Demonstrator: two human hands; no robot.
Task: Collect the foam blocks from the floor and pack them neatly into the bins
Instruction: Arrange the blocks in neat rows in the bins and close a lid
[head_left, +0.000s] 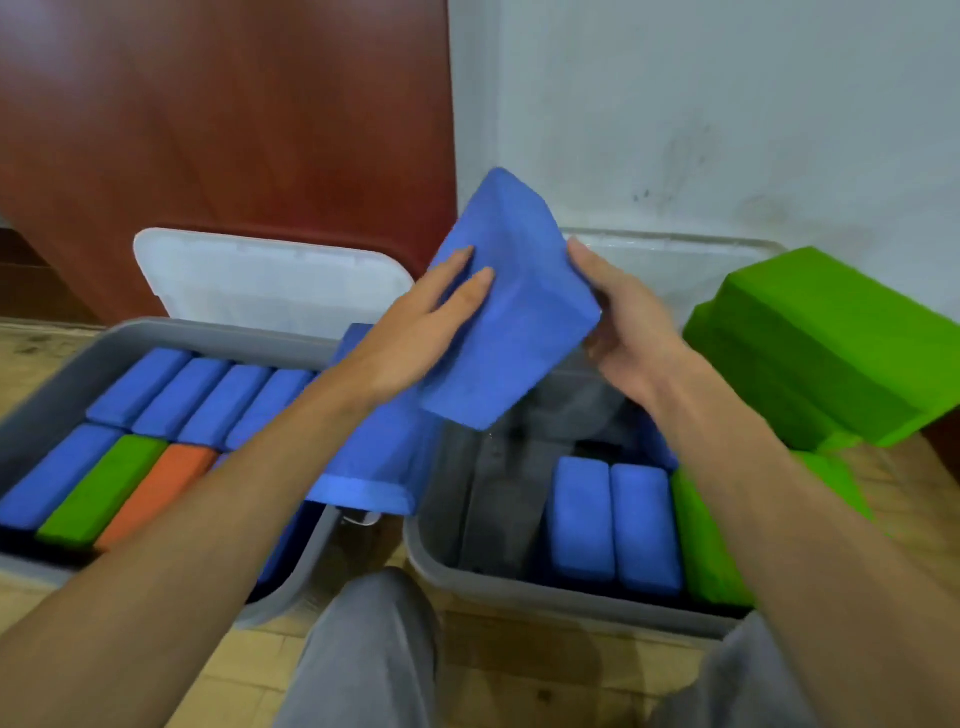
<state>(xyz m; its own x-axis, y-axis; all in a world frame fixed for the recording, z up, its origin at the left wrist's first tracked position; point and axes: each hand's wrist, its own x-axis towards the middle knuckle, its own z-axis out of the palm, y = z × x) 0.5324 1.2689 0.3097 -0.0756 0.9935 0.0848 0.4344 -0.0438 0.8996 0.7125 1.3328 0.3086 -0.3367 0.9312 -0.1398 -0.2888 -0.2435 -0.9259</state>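
Centre frame, a matte blue block (514, 312) is hanging tilted above the lower-right bin (519, 587). The left hand (415, 332) is pressing flat fingers on it, and the right hand (628, 327) is gripping its edge.

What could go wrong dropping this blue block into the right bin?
The held block is tilted, left hand flat on it, right hand gripping its edge; it may land crooked in the right bin. A loose block lies over the left bin rim; a forearm might knock it. The green stack could topple.
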